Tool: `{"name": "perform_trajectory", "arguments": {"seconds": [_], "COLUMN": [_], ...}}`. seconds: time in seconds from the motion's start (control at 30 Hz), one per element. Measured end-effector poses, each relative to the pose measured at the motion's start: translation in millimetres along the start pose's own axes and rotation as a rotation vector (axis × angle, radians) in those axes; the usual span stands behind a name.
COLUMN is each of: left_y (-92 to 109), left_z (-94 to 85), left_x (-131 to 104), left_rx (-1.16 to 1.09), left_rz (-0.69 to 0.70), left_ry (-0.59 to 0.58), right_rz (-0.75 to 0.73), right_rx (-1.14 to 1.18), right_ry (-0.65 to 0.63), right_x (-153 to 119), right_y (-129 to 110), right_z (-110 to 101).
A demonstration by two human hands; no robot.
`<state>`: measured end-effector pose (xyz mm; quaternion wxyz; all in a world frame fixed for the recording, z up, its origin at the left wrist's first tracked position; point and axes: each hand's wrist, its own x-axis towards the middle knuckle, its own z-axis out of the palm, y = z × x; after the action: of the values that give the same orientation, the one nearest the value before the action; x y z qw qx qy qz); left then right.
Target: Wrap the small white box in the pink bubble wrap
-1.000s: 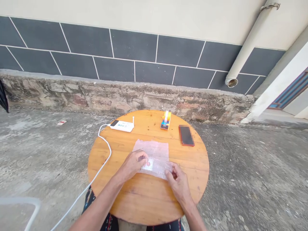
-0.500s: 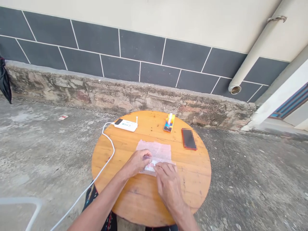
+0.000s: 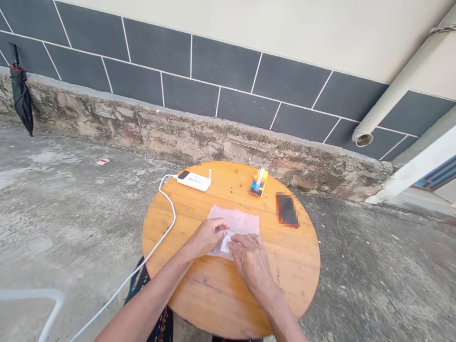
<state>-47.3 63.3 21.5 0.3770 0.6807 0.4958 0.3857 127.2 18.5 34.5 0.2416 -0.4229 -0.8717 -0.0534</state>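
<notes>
Lower centre: left hand [image 3: 206, 237] and right hand [image 3: 252, 259], fingers bent, at pink wrap [image 3: 238, 220] and white packet [image 3: 225, 243]; grip unclear. Wrap probably light, limp; best pinched by edges.

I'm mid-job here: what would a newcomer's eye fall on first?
Probably the round wooden table in the lower middle, where the left hand and right hand sit close together over a pinkish sheet, a small white item between them. Next, the bright tape dispenser near the table's far edge, left of the red-edged dark device. Then the black umbrella at the far left.
</notes>
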Motion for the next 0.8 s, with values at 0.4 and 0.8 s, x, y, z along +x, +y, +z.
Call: {"name": "perform_trajectory", "arguments": {"seconds": [0.4, 0.8], "left_y": [-17.7, 3.3], "left_z": [-39.6, -19.5], "left_x": [-87.1, -60.6], "left_rx": [-0.178, -0.475], "left_rz": [-0.471, -0.603], "left_ry": [0.185, 0.071], "right_rz": [0.016, -0.005], "right_rx": [0.037, 0.009], "right_ry": [-0.104, -0.087], "right_x": [5.4, 6.9], "right_y": [0.9, 2.0], "right_z": [-10.2, -8.1]}}
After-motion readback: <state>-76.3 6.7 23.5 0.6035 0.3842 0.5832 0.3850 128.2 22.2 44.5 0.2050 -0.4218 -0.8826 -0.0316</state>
